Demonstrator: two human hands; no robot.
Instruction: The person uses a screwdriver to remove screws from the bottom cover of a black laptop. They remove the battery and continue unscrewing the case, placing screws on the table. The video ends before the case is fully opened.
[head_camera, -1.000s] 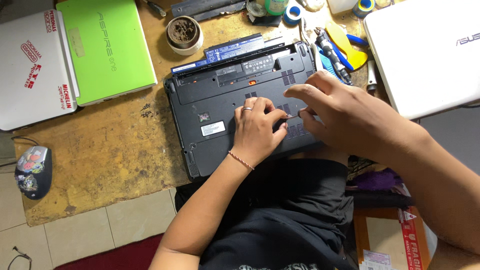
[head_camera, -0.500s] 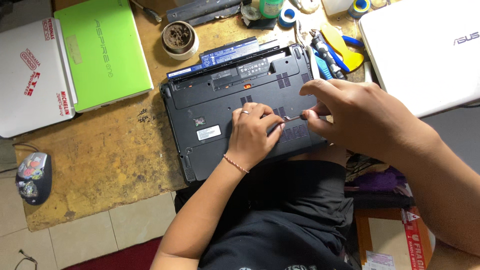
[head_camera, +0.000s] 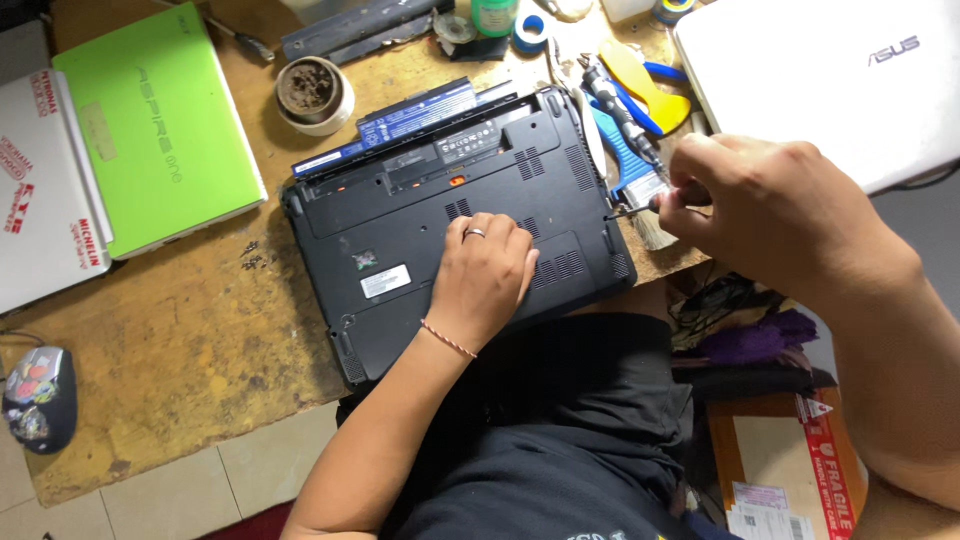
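head view is looking down at a black laptop (head_camera: 440, 220) lying upside down on a worn wooden table (head_camera: 170, 350). the left hand (head_camera: 485, 275) is lying flat on the laptop's bottom cover, fingers spread a little, holding nothing and pressing down. a ring is sitting on one finger and a thin bracelet (head_camera: 448, 338) is going around the wrist. the right hand (head_camera: 770, 210) is closing tight around a small screwdriver (head_camera: 640, 207), and the tip is touching the right edge of the laptop. a paint brush (head_camera: 630, 175) with a blue handle is lying just beside that edge, under the screwdriver. a green laptop (head_camera: 150, 130) is lying shut to the left, well apart from the black one. a round tin (head_camera: 312, 93) is sitting near the back of the table. a computer mouse (head_camera: 38, 398) is resting at the far left edge.
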